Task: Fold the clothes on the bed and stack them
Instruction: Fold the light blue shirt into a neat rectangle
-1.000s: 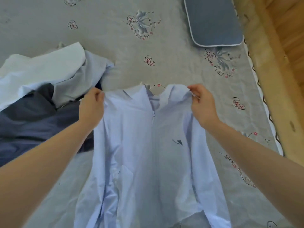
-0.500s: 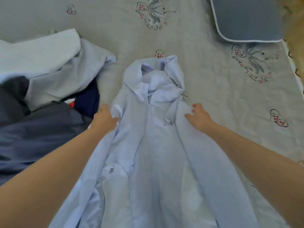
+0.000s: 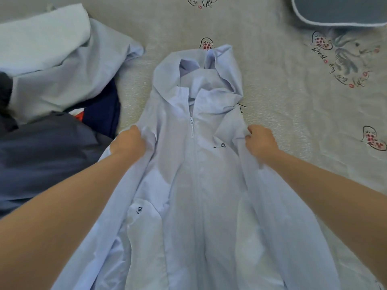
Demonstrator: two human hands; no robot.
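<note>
Now one hooded jacket [image 3: 194,168], two hands gripping shoulders

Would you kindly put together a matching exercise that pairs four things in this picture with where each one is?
Things:
1. hooded jacket
2. pile of clothes
3. cushion
4. left hand

Places:
A. top right corner of the bed
B. spread flat in the middle of the bed, zipped up
C. gripping the jacket at the shoulder next to the pile
D. heaped at the left side of the bed

Pairs: 1-B, 2-D, 3-A, 4-C
</note>
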